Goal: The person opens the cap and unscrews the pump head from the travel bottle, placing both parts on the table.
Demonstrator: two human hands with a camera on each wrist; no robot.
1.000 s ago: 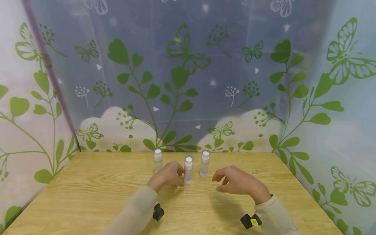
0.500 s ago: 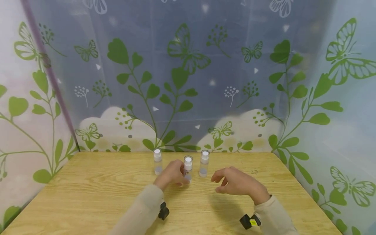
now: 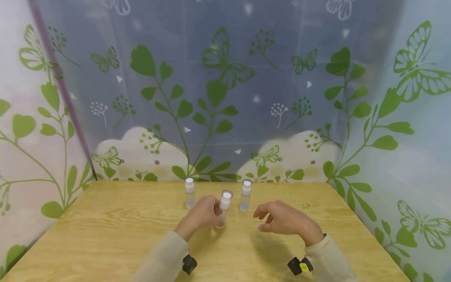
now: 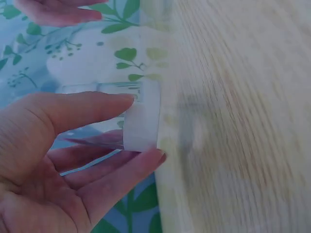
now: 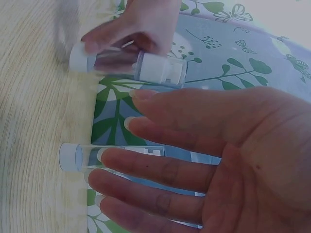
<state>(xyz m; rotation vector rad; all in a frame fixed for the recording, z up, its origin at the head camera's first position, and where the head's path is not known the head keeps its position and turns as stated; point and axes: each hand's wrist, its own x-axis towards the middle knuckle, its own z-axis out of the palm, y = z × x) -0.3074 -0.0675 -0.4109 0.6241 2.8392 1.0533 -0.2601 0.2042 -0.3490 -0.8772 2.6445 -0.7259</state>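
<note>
Left fingers (image 4: 124, 177) grip a tilted bottle (image 3: 225, 203); right fingers (image 5: 160, 167) hover, loosely bent.

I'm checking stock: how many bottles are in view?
3. The held bottle is in the left hand; the left bottle and right bottle stand on the wooden table farther back, either side of the held one.

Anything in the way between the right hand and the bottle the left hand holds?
Nothing visible stands between the right hand and held bottle; the rightmost bottle stands just beyond that path.
</note>
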